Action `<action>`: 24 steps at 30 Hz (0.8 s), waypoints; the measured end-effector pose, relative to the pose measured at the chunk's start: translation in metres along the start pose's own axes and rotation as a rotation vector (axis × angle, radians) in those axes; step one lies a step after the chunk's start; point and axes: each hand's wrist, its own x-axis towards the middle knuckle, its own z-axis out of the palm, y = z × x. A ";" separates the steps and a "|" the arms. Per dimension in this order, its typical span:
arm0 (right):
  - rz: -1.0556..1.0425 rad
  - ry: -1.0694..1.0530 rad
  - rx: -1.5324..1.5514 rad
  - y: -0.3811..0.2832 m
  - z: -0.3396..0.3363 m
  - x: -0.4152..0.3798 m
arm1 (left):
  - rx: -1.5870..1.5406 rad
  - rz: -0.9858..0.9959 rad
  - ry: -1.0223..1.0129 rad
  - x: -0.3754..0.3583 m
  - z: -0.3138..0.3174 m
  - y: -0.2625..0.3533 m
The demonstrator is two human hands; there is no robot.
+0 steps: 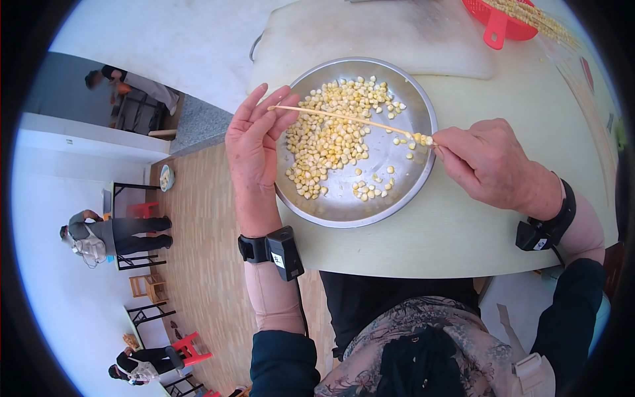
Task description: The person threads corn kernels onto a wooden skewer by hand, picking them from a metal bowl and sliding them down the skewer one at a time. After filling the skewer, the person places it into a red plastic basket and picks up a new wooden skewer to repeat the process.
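My right hand (493,162) is closed around the thick end of a thin wooden skewer (350,118). Several corn kernels (423,139) are threaded on it right beside those fingers. The skewer slants up to the left, its bare length crossing above a round steel pan (374,215). At its far tip, my left hand (256,142), palm up, has thumb and forefinger together on what looks like a small kernel (270,108); the other fingers are spread. Loose yellow corn kernels (331,135) cover the pan's left and upper part, with a few scattered at the right and bottom.
A white cutting board (370,36) lies behind the pan. At the top right a red strainer (496,30) carries skewers loaded with corn (539,23); plain wooden sticks (589,112) lie by the table's right edge. Other people (109,236) are at tables off to the left.
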 end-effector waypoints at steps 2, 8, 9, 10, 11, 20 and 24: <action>-0.006 0.003 0.002 0.003 0.000 0.002 | -0.005 -0.006 -0.016 0.005 -0.001 0.000; -0.005 0.012 -0.042 0.001 -0.002 0.001 | 0.055 0.028 -0.017 0.002 -0.003 -0.002; 0.000 0.037 -0.038 0.002 -0.003 0.002 | 0.054 0.024 -0.020 0.001 -0.002 -0.003; 0.004 0.062 -0.035 0.003 -0.004 0.003 | 0.140 0.047 0.007 0.000 0.001 -0.002; 0.007 0.059 -0.035 0.004 -0.005 0.004 | 0.226 0.070 0.034 0.000 0.003 -0.003; 0.005 0.168 -0.015 0.006 -0.005 0.003 | 0.998 0.109 -0.489 -0.015 0.011 0.006; 0.010 0.141 -0.003 0.005 -0.004 0.000 | 1.059 0.157 -0.504 -0.020 0.016 0.003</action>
